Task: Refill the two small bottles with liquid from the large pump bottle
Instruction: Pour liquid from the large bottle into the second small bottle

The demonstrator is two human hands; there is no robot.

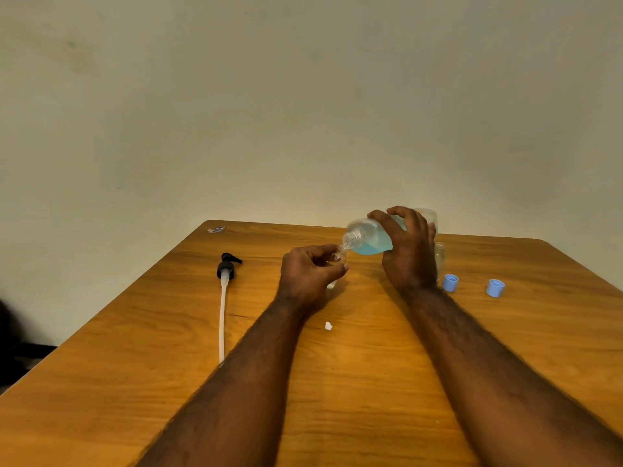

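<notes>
My right hand (409, 251) grips the large clear bottle (369, 237), which holds blue liquid and is tipped on its side with its open threaded neck pointing left and down. My left hand (308, 271) holds a small clear bottle (338, 259), mostly hidden by the fingers, with its mouth right under the large bottle's neck. A second small clear bottle (439, 256) stands uncapped on the table just behind my right hand. The black pump head with its long white tube (224, 288) lies on the table to the left.
Two light blue caps (450, 282) (495, 287) lie on the wooden table (337, 382) right of my right wrist. A small white scrap (328, 326) lies between my forearms. A small clear wrapper (215, 229) sits at the far left corner.
</notes>
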